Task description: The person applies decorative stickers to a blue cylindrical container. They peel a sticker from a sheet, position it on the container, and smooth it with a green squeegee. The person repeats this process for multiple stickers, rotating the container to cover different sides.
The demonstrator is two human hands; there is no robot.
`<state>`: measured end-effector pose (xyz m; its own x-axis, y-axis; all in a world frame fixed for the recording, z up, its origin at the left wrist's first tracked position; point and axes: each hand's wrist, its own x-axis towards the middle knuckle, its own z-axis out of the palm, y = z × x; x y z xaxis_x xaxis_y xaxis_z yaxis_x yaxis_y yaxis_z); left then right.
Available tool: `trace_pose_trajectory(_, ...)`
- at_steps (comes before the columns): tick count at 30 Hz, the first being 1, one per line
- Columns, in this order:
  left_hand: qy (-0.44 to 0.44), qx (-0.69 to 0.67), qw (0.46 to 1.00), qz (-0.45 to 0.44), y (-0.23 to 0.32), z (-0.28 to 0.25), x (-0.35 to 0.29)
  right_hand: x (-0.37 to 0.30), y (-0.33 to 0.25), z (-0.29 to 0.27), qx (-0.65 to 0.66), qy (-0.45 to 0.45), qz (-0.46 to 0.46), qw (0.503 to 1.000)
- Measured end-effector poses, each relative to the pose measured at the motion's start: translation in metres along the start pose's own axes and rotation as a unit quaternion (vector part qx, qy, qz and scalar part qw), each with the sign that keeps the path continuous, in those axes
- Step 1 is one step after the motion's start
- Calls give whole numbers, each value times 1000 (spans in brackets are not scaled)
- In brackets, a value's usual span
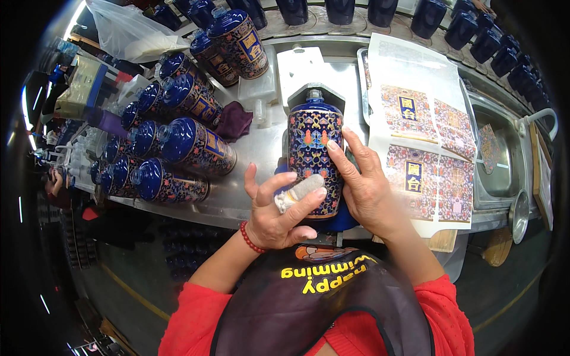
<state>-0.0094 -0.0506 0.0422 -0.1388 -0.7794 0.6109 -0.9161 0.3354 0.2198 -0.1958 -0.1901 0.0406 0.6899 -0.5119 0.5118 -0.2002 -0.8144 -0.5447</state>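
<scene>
A dark blue bottle [313, 133] with a colourful floral pattern lies in front of me, its neck pointing away against an angled grey-white holder [300, 62]. My right hand [367, 184] rests along its right side, fingers stretched out and fingertips touching the pattern. My left hand [276, 210] is at its lower left with the fingers apart. One left finger wears a grey-white cover [301, 191], which lies over the lower part of the bottle; whether it presses on the surface I cannot tell. Right of the bottle lie printed floral sheets [409, 133] on white backing paper.
Several finished patterned bottles [196, 145] stand and lean at the left, beside a purple cloth [234, 121]. Plain blue bottles [427, 18] line a curved conveyor at the back. A metal sink [504, 160] is at the right, with a round metal dish [520, 216] at its near edge.
</scene>
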Motion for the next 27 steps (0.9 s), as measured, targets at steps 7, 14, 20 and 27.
trace_pose_trajectory(7, 3, 35, 998, -54, -9, -8, 8, 0, 0, -1, 1, -2, -3, 1000)
trace_pose_trajectory(14, -9, 70, 997, -14, -25, -17, 28, 0, 0, 0, 6, 2, -1, 1000)
trace_pose_trajectory(20, -17, 63, 998, 6, -30, -20, 30, 0, 0, 0, 8, -1, 0, 1000)
trace_pose_trajectory(27, -9, 69, 998, 8, -31, -18, 27, 1, 0, -2, 13, -4, 1, 1000)
